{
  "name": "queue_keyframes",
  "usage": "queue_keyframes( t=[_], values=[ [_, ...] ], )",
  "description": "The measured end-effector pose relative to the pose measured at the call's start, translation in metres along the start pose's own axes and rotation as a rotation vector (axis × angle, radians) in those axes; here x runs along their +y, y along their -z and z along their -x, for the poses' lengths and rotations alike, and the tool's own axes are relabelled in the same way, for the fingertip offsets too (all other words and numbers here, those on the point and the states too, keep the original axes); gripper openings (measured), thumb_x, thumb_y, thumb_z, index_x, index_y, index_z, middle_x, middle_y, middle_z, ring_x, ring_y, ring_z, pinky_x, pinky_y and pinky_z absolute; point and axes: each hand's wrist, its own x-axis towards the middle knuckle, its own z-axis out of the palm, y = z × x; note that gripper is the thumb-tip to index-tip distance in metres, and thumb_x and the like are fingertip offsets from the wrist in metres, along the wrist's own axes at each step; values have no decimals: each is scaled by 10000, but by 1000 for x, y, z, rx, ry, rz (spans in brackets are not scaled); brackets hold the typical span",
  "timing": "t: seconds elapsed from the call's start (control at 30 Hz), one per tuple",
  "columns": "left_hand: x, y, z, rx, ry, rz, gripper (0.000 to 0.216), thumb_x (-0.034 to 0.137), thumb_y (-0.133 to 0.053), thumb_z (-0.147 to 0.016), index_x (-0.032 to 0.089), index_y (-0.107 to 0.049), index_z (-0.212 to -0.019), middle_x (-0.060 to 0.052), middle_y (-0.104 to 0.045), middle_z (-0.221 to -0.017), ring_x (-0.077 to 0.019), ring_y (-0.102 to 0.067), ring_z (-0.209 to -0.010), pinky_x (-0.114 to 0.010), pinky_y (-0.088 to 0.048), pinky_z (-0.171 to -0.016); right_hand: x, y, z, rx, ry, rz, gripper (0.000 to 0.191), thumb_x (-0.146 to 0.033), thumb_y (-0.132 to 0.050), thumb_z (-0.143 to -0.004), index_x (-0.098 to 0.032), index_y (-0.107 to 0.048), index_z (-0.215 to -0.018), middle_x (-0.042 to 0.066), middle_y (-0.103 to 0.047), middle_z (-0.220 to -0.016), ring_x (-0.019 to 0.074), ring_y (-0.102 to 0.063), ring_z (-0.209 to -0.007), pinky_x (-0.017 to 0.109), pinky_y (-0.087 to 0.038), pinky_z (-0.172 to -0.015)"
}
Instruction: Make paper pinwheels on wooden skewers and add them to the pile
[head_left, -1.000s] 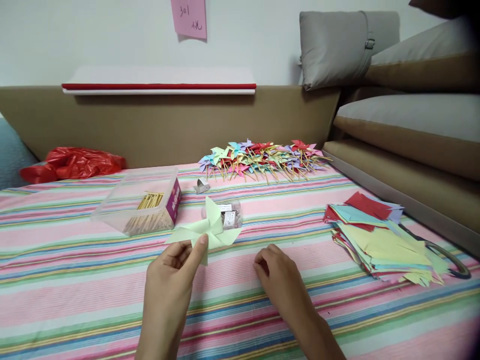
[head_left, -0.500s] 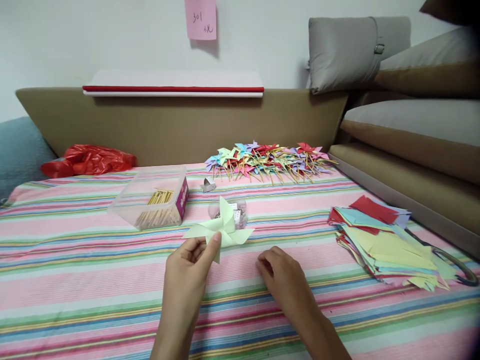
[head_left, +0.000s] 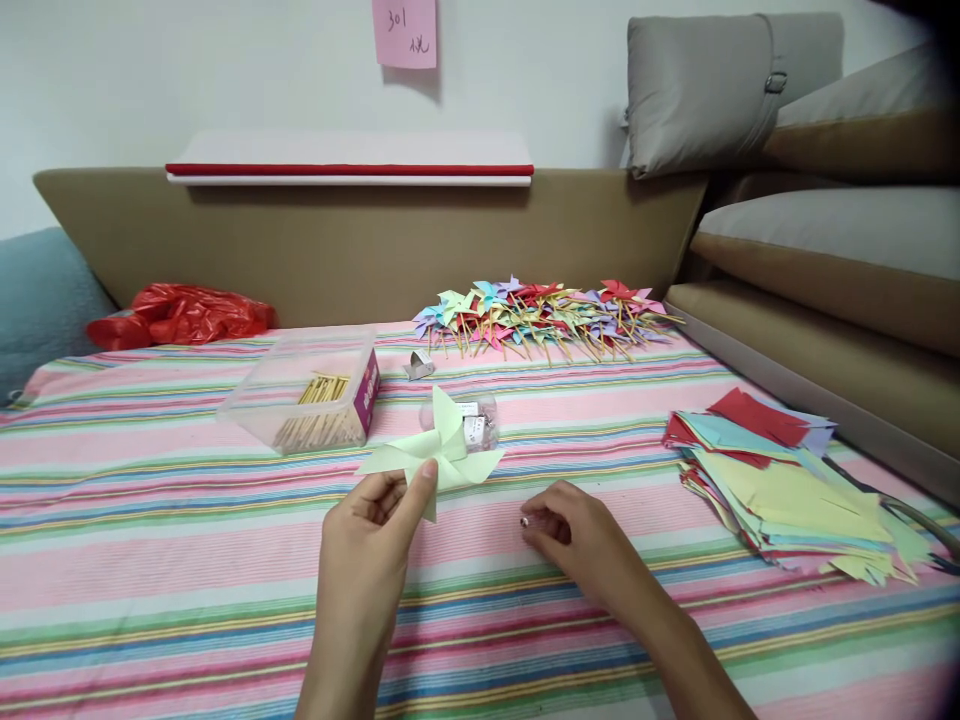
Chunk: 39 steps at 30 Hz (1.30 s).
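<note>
A pale green paper pinwheel (head_left: 450, 465), its blades folded toward the centre, is pinched between the thumb and fingers of my left hand (head_left: 382, 525). To the right, over the cloth, my right hand (head_left: 574, 535) is curled, thumb and fingertips close together. At those fingertips shows a small shiny metal piece (head_left: 524, 521), too small to name for sure. Just behind the pinwheel lies a clear plastic pack (head_left: 484, 415) with white labels and small dark items, partly covered by a blade.
Wooden sticks (head_left: 319, 425) lie in a clear plastic box (head_left: 255, 390) at left. Finished pinwheels (head_left: 540, 320) are heaped at the back. Cut paper sheets (head_left: 795, 490) and scissors (head_left: 915, 515) lie at right. A red plastic bag (head_left: 187, 315) sits back left, a small silver piece (head_left: 419, 365) behind the pack.
My right hand has turned slightly, and the small shiny piece now shows at its fingertips. My left hand and the pinwheel have shifted slightly left in view.
</note>
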Motion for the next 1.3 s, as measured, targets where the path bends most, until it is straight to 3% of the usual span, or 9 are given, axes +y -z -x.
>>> queue_keyframes(
  t=[0.3,0.57,0.63,0.7,0.83,0.93,1.03,1.2,1.3],
  values=[
    [-5,1,-5,-29,-7,-4,262,395,-839,-690,167,-729,-757,-29,-698,-780,-189,-604,-778,-234,-467,-674,0,0,-5,-8,33,-40,163,-178,-577,-883,-214,-707,-790,19,-649,-850,164,-625,-726,286,-470,-645],
    [-2,-4,-1,-32,-34,-120,336,480,-793,-729,178,-660,-667,17,-594,-651,-148,-518,-655,-224,-405,-599,4,8,-5,14,-4,-57,198,-283,-541,-913,-205,-703,-830,6,-686,-729,167,-646,-668,267,-505,-600],
    [-2,-4,-2,-44,-32,-115,336,482,-796,-722,178,-661,-674,14,-598,-660,-150,-520,-666,-223,-407,-604,6,9,-7,54,-15,-16,214,-294,-544,-912,-195,-734,-896,39,-733,-817,192,-667,-718,308,-533,-658],
    [-3,-5,-3,-44,-34,-105,338,480,-804,-713,176,-661,-679,9,-600,-669,-154,-524,-675,-226,-410,-610,7,9,-5,123,-32,39,298,-294,-498,-940,-174,-726,-1089,96,-754,-1032,244,-690,-881,396,-549,-804],
    [-3,-2,-2,-42,-40,-105,343,483,-799,-723,175,-653,-682,8,-589,-676,-155,-523,-681,-229,-412,-613,5,-2,14,182,-20,169,443,-221,-382,-989,-184,-583,-1382,122,-680,-1296,301,-611,-1189,515,-496,-998],
    [-2,1,-2,-45,-58,-138,358,485,-790,-739,174,-632,-658,23,-541,-645,-140,-494,-657,-223,-394,-598,6,-20,37,147,130,446,527,-80,-365,-941,-224,-584,-1398,122,-630,-1380,311,-589,-1219,517,-525,-992],
    [-2,0,-2,-48,-81,-147,354,479,-779,-760,172,-636,-657,24,-534,-639,-136,-488,-655,-223,-387,-597,9,-37,52,195,217,635,543,-80,-407,-929,-209,-541,-1439,132,-506,-1510,342,-559,-1271,525,-533,-1001],
    [-5,-10,-3,-96,-93,-137,324,459,-759,-791,171,-657,-684,20,-554,-647,-138,-493,-665,-226,-391,-615,6,-46,48,225,204,712,464,-244,-449,-992,-149,-535,-1438,131,-475,-1531,356,-507,-1344,530,-502,-1059],
    [-6,-13,-3,-103,-87,-129,333,462,-768,-780,171,-649,-668,21,-552,-646,-135,-493,-663,-220,-390,-611,2,-48,41,233,188,691,445,-234,-437,-998,-108,-566,-1404,130,-514,-1499,352,-516,-1341,532,-486,-1079]
  ],
)
